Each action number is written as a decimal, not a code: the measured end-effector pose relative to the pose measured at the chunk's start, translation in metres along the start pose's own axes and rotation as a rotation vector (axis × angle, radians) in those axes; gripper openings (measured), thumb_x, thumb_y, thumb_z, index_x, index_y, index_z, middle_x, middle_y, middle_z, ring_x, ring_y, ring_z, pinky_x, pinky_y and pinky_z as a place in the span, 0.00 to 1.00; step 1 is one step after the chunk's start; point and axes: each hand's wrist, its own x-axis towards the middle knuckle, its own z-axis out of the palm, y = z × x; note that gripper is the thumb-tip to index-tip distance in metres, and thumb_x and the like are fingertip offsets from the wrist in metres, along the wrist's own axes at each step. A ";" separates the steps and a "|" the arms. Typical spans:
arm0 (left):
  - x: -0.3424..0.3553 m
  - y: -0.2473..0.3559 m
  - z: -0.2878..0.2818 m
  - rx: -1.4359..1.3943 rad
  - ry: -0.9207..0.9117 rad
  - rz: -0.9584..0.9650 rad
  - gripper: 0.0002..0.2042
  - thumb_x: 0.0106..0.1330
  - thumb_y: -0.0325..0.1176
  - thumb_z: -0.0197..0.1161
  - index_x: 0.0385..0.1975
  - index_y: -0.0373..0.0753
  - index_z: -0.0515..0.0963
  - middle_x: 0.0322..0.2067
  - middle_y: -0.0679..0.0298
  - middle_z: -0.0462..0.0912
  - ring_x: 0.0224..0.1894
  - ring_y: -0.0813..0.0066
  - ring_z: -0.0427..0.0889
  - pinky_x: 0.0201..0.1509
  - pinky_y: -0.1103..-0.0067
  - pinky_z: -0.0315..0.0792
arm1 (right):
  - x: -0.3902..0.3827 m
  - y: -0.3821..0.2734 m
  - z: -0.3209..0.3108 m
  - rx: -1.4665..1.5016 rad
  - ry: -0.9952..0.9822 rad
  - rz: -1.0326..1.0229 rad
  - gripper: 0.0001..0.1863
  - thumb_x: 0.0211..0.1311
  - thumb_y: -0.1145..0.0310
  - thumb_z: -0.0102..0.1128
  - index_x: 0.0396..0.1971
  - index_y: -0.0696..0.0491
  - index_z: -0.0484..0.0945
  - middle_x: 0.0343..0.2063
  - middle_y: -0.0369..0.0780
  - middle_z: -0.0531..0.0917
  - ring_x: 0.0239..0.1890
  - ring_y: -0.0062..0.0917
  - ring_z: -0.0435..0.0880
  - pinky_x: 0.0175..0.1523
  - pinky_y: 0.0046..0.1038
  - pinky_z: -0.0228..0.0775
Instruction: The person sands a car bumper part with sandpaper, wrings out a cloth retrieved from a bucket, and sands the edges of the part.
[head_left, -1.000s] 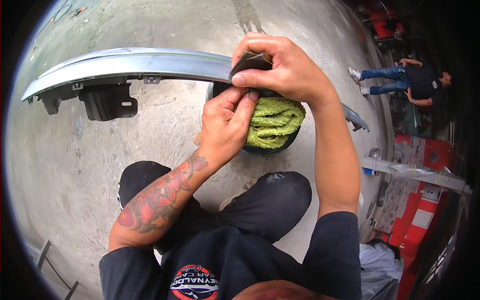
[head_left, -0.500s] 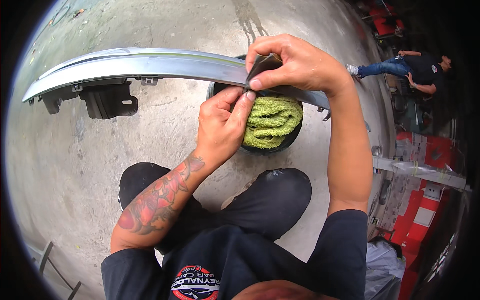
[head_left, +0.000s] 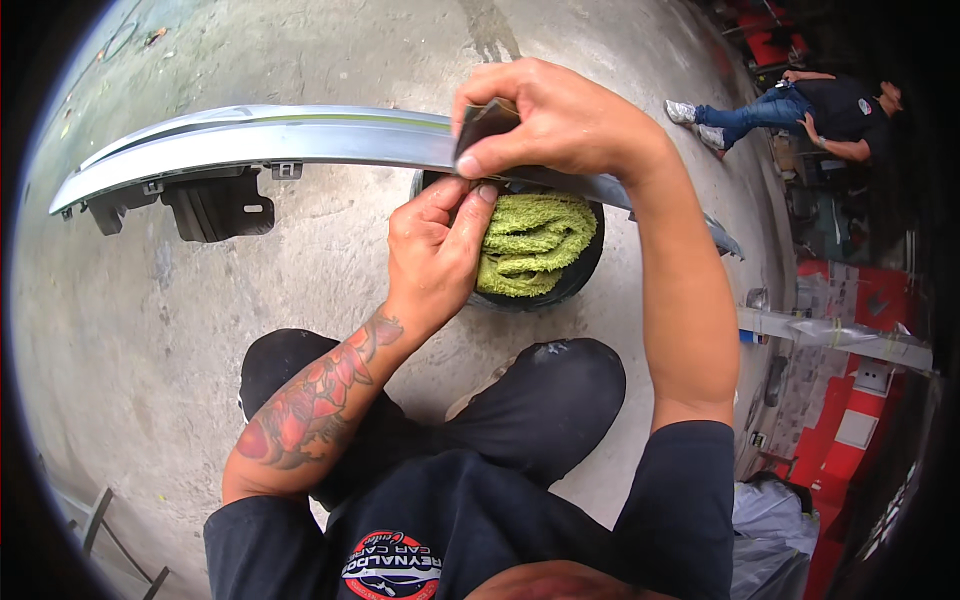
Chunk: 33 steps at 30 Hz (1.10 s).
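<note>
A long silver-grey car trim panel (head_left: pixel 330 137) with black plastic brackets underneath stretches across the view, over a dark bucket (head_left: pixel 590 265). In my right hand (head_left: pixel 570 125) is a folded piece of dark sandpaper (head_left: pixel 486 132), pinched between thumb and fingers against the panel near its middle. My left hand (head_left: pixel 432 240) grips the panel's lower edge just below the sandpaper, thumb and forefinger close together. Its fingertips are partly hidden behind the edge. A folded green towel (head_left: pixel 540 240) lies in the bucket's mouth, right beside my left thumb.
My bent knees (head_left: pixel 550 400) are on the near side of the bucket, over the concrete floor (head_left: pixel 180 330). Another person (head_left: pixel 840 120) stands at the far right. A metal beam (head_left: pixel 840 338) and a red-and-white panel (head_left: pixel 850 430) are at the right, metal bars (head_left: pixel 95 520) at lower left.
My right hand has slid left along the panel with the sandpaper. My left hand has shifted slightly left too. The panel sits slightly further right and lower; the other person's feet have moved left.
</note>
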 end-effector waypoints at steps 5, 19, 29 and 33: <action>-0.001 0.003 -0.007 0.030 0.007 0.043 0.08 0.75 0.27 0.58 0.44 0.28 0.80 0.36 0.69 0.82 0.37 0.88 0.75 0.40 0.86 0.71 | 0.004 -0.005 0.013 0.009 0.031 -0.048 0.15 0.53 0.65 0.74 0.35 0.58 0.82 0.30 0.38 0.81 0.35 0.25 0.78 0.45 0.26 0.70; 0.005 0.001 -0.002 0.024 0.055 0.015 0.08 0.75 0.27 0.58 0.40 0.28 0.81 0.35 0.68 0.84 0.38 0.87 0.76 0.43 0.84 0.72 | 0.001 -0.011 0.029 -0.244 0.450 -0.080 0.27 0.46 0.54 0.77 0.41 0.55 0.77 0.25 0.43 0.82 0.28 0.31 0.81 0.36 0.32 0.73; 0.002 0.004 -0.013 0.044 -0.011 0.004 0.09 0.76 0.31 0.59 0.40 0.31 0.79 0.35 0.71 0.80 0.36 0.90 0.73 0.40 0.87 0.70 | -0.036 0.015 0.026 -0.132 0.426 0.083 0.28 0.44 0.55 0.80 0.42 0.53 0.76 0.28 0.39 0.80 0.29 0.26 0.78 0.38 0.30 0.70; 0.004 -0.003 -0.014 0.021 -0.005 0.007 0.08 0.76 0.30 0.59 0.38 0.32 0.78 0.34 0.70 0.80 0.36 0.89 0.73 0.41 0.87 0.70 | -0.065 0.028 0.028 -0.148 0.513 0.148 0.26 0.46 0.58 0.79 0.42 0.52 0.76 0.28 0.38 0.79 0.30 0.23 0.77 0.38 0.28 0.69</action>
